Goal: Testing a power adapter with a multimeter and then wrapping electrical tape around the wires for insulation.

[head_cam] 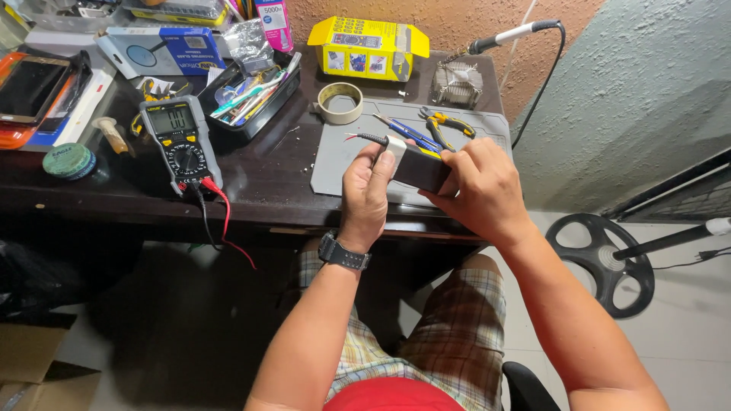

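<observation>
Black and boxy, the power adapter [421,167] sits pinched between both hands above the desk's near edge, its long axis running left to right, tilted slightly down toward the right. Left hand [365,194] fingers close on its white end, where a thin black cable [368,138] points up and leftward. Right hand [481,190] wraps the other end. Behind lie a grey mat [335,164], pliers [446,122], a tape roll [339,103] and a multimeter [179,137].

Multimeter [181,141], tape roll [339,102], yellow box [367,48], pliers [446,125].
</observation>
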